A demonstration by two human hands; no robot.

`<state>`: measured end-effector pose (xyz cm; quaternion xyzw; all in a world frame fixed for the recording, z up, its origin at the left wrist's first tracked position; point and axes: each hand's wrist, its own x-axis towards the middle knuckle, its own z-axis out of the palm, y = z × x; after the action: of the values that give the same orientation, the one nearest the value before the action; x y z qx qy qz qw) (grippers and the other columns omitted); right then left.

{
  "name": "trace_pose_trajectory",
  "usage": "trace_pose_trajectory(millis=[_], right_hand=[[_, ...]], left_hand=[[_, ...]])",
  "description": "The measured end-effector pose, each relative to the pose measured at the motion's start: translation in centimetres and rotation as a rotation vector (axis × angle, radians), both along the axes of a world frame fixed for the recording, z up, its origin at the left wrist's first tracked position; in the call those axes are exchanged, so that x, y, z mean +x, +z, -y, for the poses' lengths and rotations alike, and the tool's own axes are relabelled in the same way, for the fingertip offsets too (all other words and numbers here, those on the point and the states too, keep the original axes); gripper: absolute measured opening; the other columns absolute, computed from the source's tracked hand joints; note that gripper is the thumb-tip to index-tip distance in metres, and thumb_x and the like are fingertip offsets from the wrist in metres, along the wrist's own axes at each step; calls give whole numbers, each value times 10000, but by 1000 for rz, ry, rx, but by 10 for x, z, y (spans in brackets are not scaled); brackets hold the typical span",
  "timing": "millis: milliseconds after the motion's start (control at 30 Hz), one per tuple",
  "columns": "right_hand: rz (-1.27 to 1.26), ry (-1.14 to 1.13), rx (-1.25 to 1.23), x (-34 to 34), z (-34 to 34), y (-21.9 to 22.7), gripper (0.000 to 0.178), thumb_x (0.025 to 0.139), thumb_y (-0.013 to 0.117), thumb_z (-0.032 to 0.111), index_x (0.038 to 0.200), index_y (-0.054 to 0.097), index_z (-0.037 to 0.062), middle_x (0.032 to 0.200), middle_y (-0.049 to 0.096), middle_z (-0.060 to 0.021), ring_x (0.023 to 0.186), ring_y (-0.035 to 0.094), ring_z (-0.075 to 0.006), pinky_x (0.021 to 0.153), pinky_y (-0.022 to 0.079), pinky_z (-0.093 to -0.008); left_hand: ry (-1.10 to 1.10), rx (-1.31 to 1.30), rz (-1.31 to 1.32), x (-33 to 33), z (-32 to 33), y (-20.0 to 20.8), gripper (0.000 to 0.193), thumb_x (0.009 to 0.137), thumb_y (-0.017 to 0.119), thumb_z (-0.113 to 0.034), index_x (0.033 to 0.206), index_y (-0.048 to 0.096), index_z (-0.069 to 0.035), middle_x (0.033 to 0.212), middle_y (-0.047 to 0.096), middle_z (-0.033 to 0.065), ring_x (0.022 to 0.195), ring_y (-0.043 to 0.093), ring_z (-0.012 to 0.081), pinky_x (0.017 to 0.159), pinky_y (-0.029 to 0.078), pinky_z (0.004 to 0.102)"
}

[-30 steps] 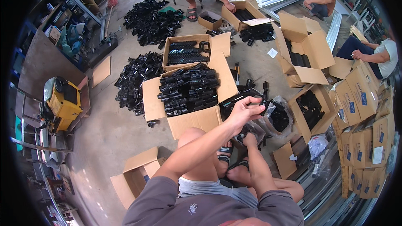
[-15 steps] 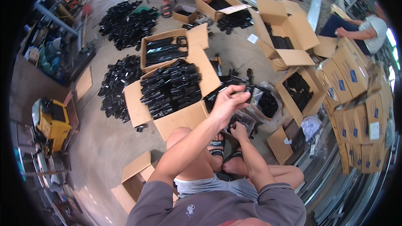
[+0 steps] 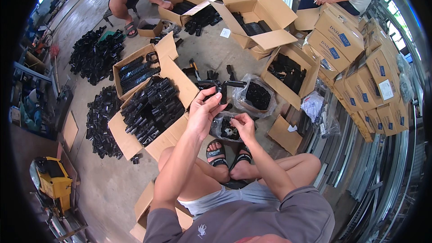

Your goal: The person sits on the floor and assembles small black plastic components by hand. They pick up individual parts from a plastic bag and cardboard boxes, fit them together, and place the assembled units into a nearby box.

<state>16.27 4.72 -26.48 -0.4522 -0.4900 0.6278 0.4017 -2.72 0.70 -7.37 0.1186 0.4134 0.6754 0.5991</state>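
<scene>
My left hand (image 3: 204, 111) is closed on a black T-shaped plastic part (image 3: 223, 93), held up in front of my knees with its stem pointing down. To its lower right is my right hand (image 3: 244, 128), with thumb and fingertips pinched together. Whatever those fingers hold, if anything, is too small to make out. Below and beside the pinch, a small clear plastic bag (image 3: 217, 131) of little dark and pale pieces stands by my feet. Just beyond, a larger clear bag (image 3: 238, 101) holds many small black pieces.
A carton (image 3: 123, 130) packed with black parts stands at my left, another (image 3: 118, 78) behind it. Loose black parts (image 3: 103, 121) lie in piles farther left. An open carton (image 3: 310, 78) and stacked cartons (image 3: 355, 40) are at right, beside metal profiles (image 3: 355, 166). Two people sit beyond.
The view has swung, so the surroundings sit differently in it. My right hand has risen out of the small bag. My left hand now holds the black part more plainly upright.
</scene>
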Motion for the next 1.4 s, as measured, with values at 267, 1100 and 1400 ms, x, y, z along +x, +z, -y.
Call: trace_pose_trajectory(millis=[267,1100,1400], right_hand=[[-525,16,11,-18,-1,117,141,1048,473,124,1117,536,19,961,670,-108,844,664,-166,761,558,-302],[-24,-157,418,-54,-9,170,173,908,737,79,1060,718,-1,990,670,-53,824,629,-79,705,498,-211],[-286,-207,224,-59,-5,176,151,928,700,36,1057,694,-43,1009,703,-67,907,659,-101,809,518,-226]], left_hand=[[-30,8,33,4,2,-5,222,957,649,-69,1168,581,-76,1103,707,102,1001,708,211,900,598,342],[8,54,-114,12,5,0,299,925,691,-38,1201,579,-59,1083,715,77,976,695,152,866,592,313],[33,70,-124,18,2,3,298,889,739,-24,1158,618,-67,1067,716,51,925,671,103,803,548,257]])
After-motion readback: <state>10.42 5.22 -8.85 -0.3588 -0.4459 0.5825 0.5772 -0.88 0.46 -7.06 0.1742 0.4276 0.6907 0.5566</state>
